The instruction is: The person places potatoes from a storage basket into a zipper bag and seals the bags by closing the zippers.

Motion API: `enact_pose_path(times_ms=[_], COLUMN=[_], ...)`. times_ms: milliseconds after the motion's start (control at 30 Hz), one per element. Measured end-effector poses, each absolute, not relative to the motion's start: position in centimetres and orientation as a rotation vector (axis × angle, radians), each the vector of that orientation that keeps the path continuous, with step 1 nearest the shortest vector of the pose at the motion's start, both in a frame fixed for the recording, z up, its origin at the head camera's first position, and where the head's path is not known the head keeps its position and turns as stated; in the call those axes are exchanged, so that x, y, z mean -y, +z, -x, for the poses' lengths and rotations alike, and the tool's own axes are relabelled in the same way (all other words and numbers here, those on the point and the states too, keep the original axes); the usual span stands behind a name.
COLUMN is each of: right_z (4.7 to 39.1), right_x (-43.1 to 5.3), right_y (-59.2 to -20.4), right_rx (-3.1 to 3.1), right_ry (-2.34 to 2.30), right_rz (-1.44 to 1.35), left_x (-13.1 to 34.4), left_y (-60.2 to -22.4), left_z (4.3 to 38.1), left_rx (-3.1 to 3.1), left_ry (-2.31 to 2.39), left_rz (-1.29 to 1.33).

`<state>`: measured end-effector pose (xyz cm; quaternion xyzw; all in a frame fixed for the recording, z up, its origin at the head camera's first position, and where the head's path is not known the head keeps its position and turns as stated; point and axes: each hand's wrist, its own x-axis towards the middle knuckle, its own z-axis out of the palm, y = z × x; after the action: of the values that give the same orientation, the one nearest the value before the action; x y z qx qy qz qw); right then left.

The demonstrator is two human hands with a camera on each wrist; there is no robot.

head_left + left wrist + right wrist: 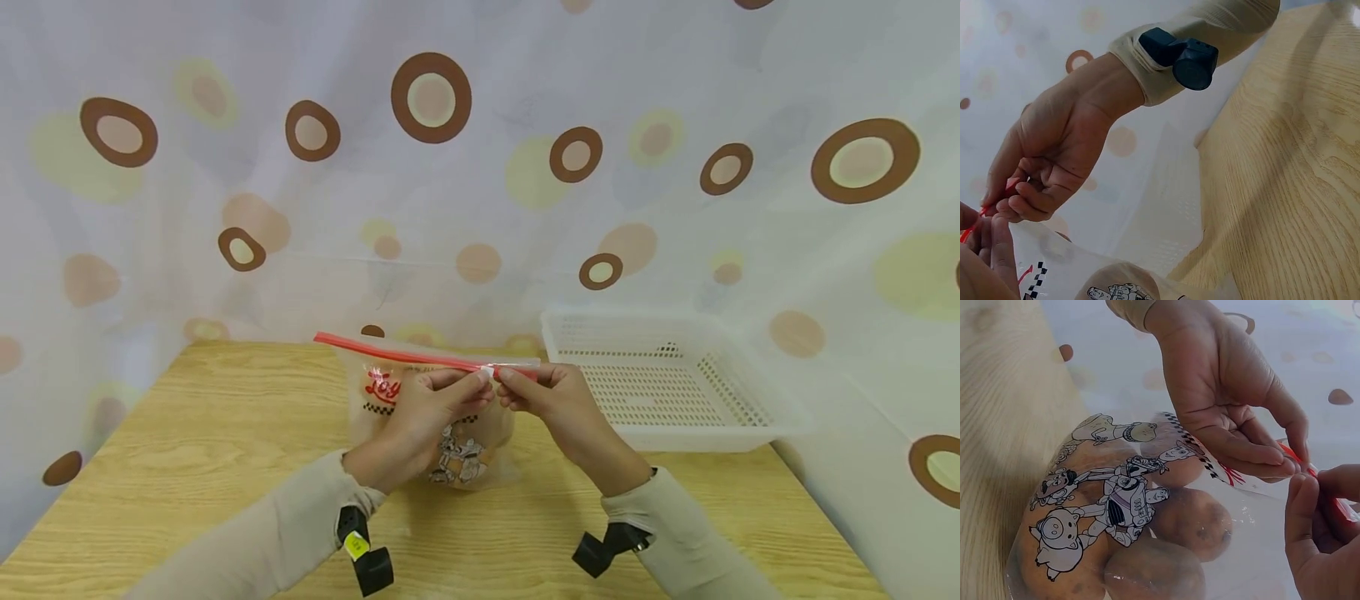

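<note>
A clear zip bag (487,467) printed with cartoon figures stands on the table, its red zip strip (397,352) running along the top. Inside lie several round, brownish lumps (1191,522) that look like potatoes. My left hand (423,417) pinches the strip between thumb and fingers, near a small white piece on it. Right beside it, my right hand (558,408) pinches the strip toward its right end, the thumbs almost touching. Both hands also show in the left wrist view, the right hand (1069,134) above the left hand (985,262).
A white perforated plastic basket (697,437) stands at the back right of the wooden table (225,467). Behind the table hangs a pale curtain (480,192) with brown rings and spots. A black camera is strapped to each wrist.
</note>
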<state>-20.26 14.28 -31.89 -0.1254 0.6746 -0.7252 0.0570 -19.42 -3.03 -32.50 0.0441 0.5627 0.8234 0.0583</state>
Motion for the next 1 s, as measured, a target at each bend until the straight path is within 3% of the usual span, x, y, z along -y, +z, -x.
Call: enact_pose_path(times_ms=[1000], right_z=[19.4], right_x=[-15.0], right_y=[-31.5], right_rx=[-2.143], right_ry=[-2.150], right_rz=[0.339], left_x=[6.1], left_y=[-31.3], left_z=[19.9], left_rx=[-1.920], left_ry=[2.306], left_rz=[-0.125])
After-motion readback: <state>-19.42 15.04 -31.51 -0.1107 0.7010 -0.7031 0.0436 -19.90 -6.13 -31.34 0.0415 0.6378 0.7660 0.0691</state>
